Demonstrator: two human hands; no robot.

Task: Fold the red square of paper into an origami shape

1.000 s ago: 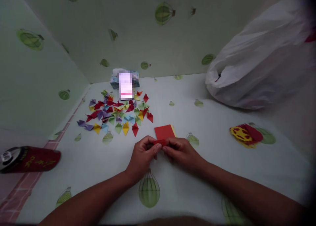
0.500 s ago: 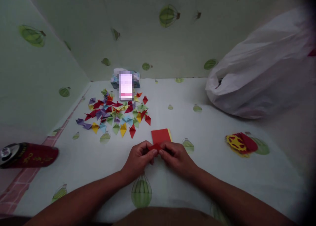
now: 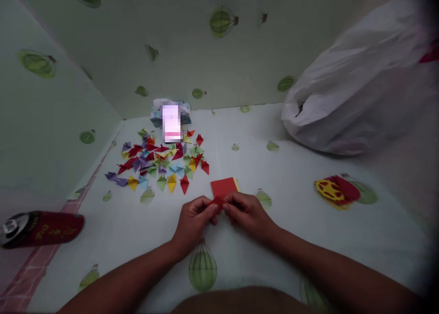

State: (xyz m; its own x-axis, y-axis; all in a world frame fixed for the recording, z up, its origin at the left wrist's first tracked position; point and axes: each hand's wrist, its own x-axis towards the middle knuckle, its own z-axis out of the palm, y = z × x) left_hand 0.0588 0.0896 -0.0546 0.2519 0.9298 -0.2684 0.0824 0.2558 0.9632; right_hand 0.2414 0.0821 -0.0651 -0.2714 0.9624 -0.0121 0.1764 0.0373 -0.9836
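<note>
My left hand [image 3: 194, 219] and my right hand [image 3: 247, 214] meet over the white balloon-print cloth [image 3: 274, 240], fingers pinched together on a small folded red paper piece [image 3: 217, 203]. Just beyond my fingertips lies a flat stack of paper squares [image 3: 224, 187], red on top with a yellow edge showing at its right. Further back and to the left spreads a pile of several folded paper triangles [image 3: 159, 160] in red, purple, yellow, green and blue.
A phone with a lit screen [image 3: 171, 121] leans on a tissue pack [image 3: 156, 115] at the back. A large white plastic bag [image 3: 363, 85] fills the right rear. A red and yellow paper piece [image 3: 336, 191] lies right. A red can [image 3: 41, 228] lies at the left edge.
My fingers have worked the red paper piece into a smaller fold. Both hands stay in the same spot; the view shifted slightly.
</note>
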